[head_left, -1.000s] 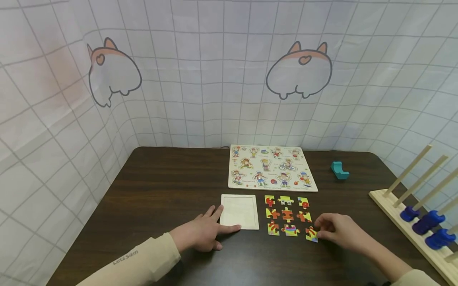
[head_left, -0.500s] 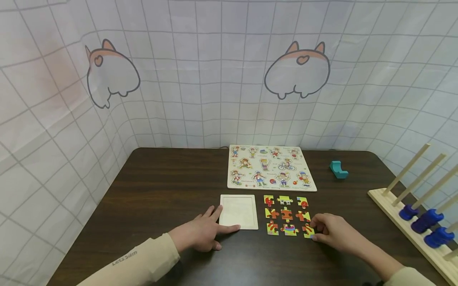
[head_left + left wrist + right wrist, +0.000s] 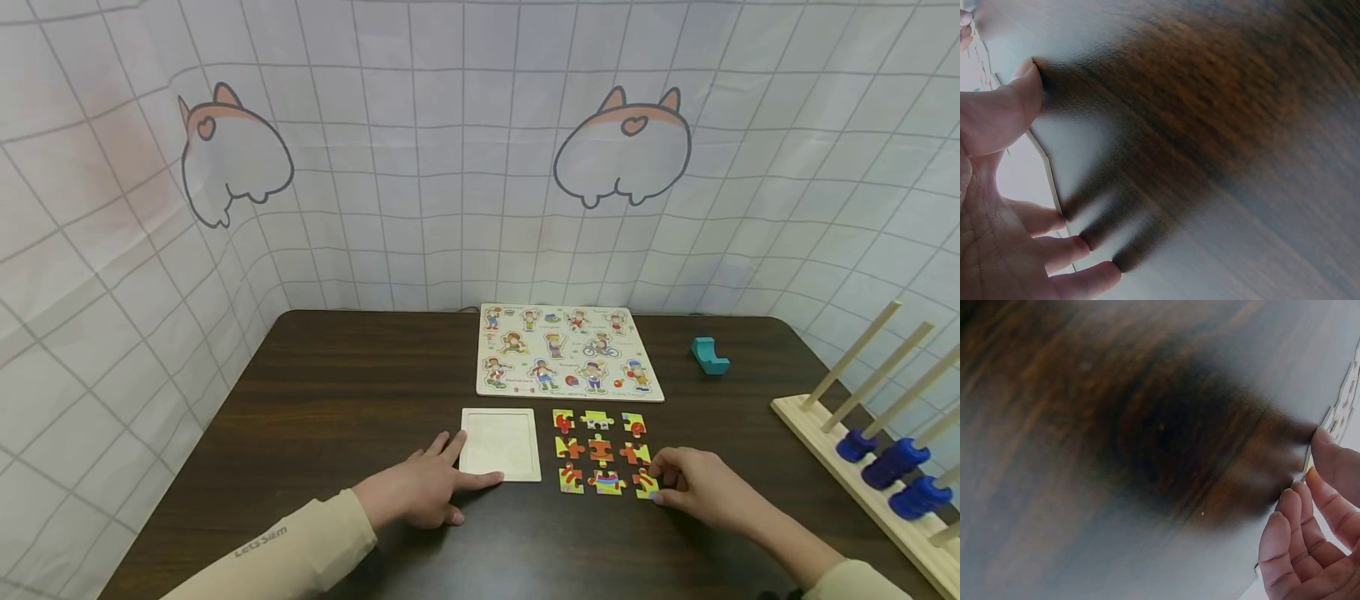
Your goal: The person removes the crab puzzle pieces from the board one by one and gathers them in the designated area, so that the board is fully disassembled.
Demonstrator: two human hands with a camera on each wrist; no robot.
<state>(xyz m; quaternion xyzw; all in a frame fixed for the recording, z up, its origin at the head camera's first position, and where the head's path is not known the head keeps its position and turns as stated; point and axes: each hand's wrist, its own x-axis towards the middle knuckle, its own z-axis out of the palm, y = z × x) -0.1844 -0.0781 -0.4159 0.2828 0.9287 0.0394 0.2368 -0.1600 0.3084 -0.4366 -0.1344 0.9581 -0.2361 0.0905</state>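
Observation:
A square, pale wooden puzzle frame [image 3: 500, 445] lies on the dark table. My left hand [image 3: 422, 490] rests beside it with the fingers spread, the index finger along its front edge and other fingertips at its left side. To the frame's right, several red-and-yellow jigsaw pieces [image 3: 601, 450] lie in rows, picture side up. At the front right corner of these rows, my right hand [image 3: 705, 487] pinches a jigsaw piece [image 3: 643, 483] between thumb and forefinger. In the right wrist view the other fingers [image 3: 1274, 540] are curled, and only the piece's thin edge shows.
Behind the pieces lies a large white board [image 3: 566, 352] with cartoon sports figures. A teal curved block [image 3: 709, 356] sits at the back right. A wooden peg stand [image 3: 862, 479] with blue beads runs along the right side. A white gridded curtain [image 3: 450, 150] surrounds the table.
My right hand has moved slightly left, bringing the corner piece closer to the other pieces and straightening it. The left hand stays at the frame.

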